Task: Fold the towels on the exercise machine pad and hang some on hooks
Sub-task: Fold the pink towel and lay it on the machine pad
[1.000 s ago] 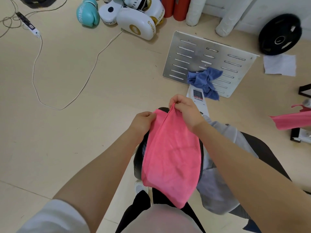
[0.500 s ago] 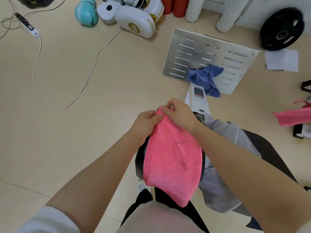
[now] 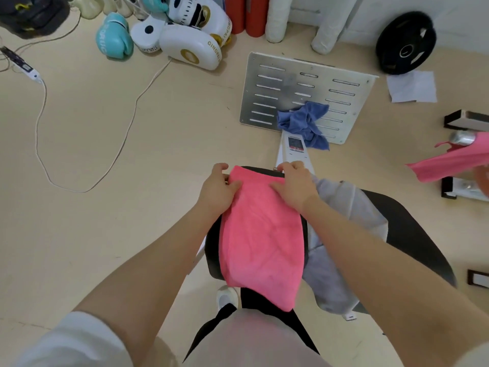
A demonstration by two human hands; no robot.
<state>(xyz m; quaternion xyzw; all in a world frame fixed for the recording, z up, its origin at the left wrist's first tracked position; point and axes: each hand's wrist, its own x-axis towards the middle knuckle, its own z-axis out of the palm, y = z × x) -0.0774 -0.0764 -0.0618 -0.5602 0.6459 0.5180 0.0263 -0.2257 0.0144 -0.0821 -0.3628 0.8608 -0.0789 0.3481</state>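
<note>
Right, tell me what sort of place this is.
Most likely a gym or training room: boxing gloves lie on the floor, a black weight plate leans on the wall, and there is an exercise machine pad.

We see a pink towel (image 3: 262,234) draped along the black pad (image 3: 213,250) at frame center. Our left hand (image 3: 218,188) and right hand (image 3: 295,185) pinch its far corners. A grey towel (image 3: 344,234) lies just right; a blue towel (image 3: 304,123) sits on the metal plate (image 3: 267,91) above.

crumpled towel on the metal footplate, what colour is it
Blue; the crumpled towel shows best in the head view.
</note>
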